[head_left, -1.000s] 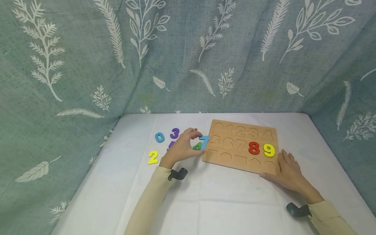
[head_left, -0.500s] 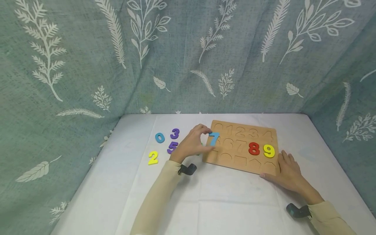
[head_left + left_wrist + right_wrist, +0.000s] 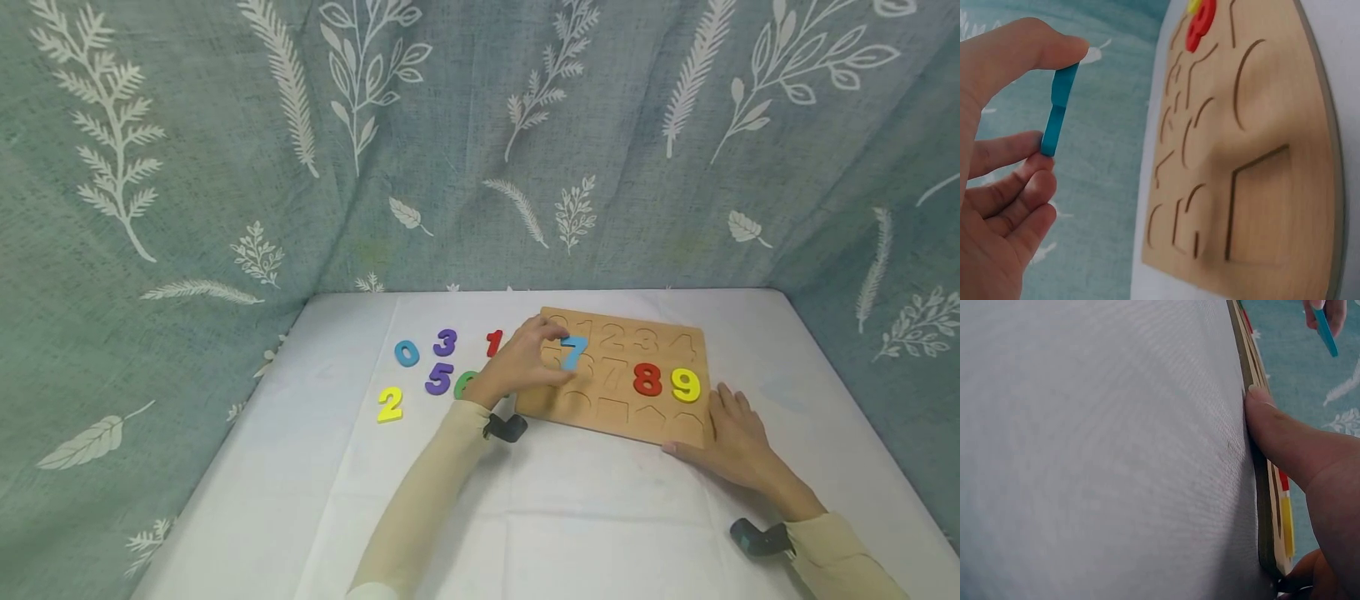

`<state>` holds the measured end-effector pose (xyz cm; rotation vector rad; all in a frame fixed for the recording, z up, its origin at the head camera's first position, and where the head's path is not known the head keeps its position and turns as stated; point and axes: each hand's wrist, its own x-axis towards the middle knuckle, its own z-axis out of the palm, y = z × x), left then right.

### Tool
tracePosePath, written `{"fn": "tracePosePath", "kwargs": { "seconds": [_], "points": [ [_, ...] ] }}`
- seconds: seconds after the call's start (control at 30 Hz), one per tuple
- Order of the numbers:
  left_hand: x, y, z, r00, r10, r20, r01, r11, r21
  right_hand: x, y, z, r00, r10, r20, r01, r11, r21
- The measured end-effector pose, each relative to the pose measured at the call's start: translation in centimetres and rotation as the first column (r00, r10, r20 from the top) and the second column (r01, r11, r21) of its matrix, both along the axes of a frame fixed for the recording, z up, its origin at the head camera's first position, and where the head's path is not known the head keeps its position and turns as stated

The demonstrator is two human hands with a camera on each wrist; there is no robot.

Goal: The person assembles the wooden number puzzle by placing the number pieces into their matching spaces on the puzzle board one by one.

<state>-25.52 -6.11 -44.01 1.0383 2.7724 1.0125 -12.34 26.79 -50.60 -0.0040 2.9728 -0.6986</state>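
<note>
Between thumb and fingertips, my left hand (image 3: 528, 357) pinches a blue number 7 piece (image 3: 573, 352) above the left half of the wooden number board (image 3: 615, 412). The left wrist view shows that blue 7 (image 3: 1060, 109) edge-on, raised off the board (image 3: 1260, 212). My right hand (image 3: 738, 437) rests at the board's near right corner, its thumb (image 3: 1279, 428) against the front edge and its fingers along the right side. A red 8 (image 3: 648, 380) and a yellow 9 (image 3: 686, 385) sit in the board's middle row.
Left of the board lie loose number pieces: a blue 0 (image 3: 407, 353), purple 3 (image 3: 445, 342), purple 5 (image 3: 439, 379), yellow 2 (image 3: 390, 405), red 1 (image 3: 494, 342) and a green piece (image 3: 463, 384) partly hidden by my left hand. A leaf-patterned curtain (image 3: 465, 150) surrounds the white-covered table (image 3: 600, 517).
My left hand has carried the blue 7 rightward from the board's left edge to over its recesses, uncovering the red 1 and purple 5. The right hand has stayed in place.
</note>
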Motion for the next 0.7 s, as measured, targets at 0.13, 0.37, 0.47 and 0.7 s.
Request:
{"fn": "tracePosePath", "kwargs": {
  "seconds": [0.13, 0.37, 0.47, 0.7],
  "points": [
    [-0.3, 0.9, -0.4, 1.0, -0.005, 0.022, 0.005, 1.0, -0.009, -0.1, 0.1, 0.0, 1.0, -0.002, 0.003, 0.002, 1.0, -0.001],
    [-0.7, 2.1, -1.2, 0.999, -0.032, -0.002, 0.032, 0.999, -0.008, 0.0, 0.3, -0.2, 1.0, 0.015, -0.015, -0.015, 0.999, -0.032],
    [-0.8, 2.5, -1.4, 1.0, -0.029, -0.009, 0.029, 1.0, -0.012, 0.0, 0.3, -0.2, 1.0, 0.016, -0.019, -0.017, 0.999, -0.031],
    [-1.1, 3.7, -1.8, 1.0, -0.015, -0.006, 0.015, 0.998, -0.058, -0.1, 0.2, -0.2, 1.0, 0.013, -0.017, -0.014, 1.0, -0.027]
  ]
}}
